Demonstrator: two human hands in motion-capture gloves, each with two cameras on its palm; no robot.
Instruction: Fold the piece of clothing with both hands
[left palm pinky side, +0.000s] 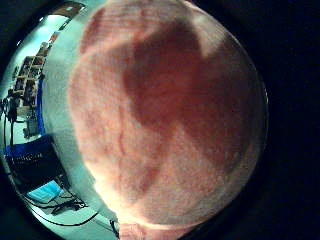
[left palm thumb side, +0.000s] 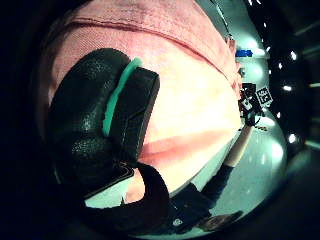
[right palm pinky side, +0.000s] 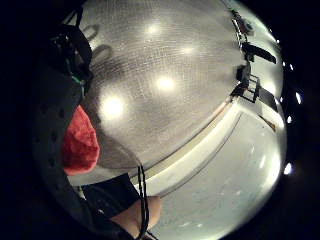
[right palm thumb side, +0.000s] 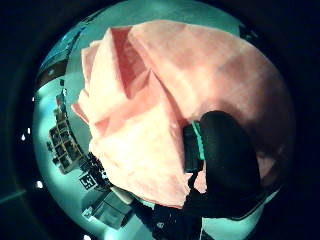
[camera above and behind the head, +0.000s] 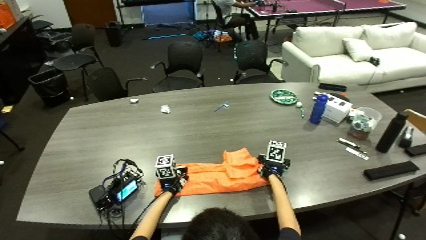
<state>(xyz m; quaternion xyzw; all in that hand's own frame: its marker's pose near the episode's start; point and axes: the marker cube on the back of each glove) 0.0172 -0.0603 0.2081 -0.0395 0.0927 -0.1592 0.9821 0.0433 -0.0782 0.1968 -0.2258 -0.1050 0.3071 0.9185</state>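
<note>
Mid-fold: orange cloth lies bunched on the surface near the front edge. Our left hand and right hand each have a grip pinched on an end. Next we probably need to carry one end over, edges matched.

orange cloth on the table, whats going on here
A person at a grey table is folding an orange cloth with both gloved hands. The left hand grips the cloth's left end, thumb pinched onto the fabric. The right hand holds the right end, where a flap is already bunched over. The cloth lies flat along the near edge, part folded.
</note>
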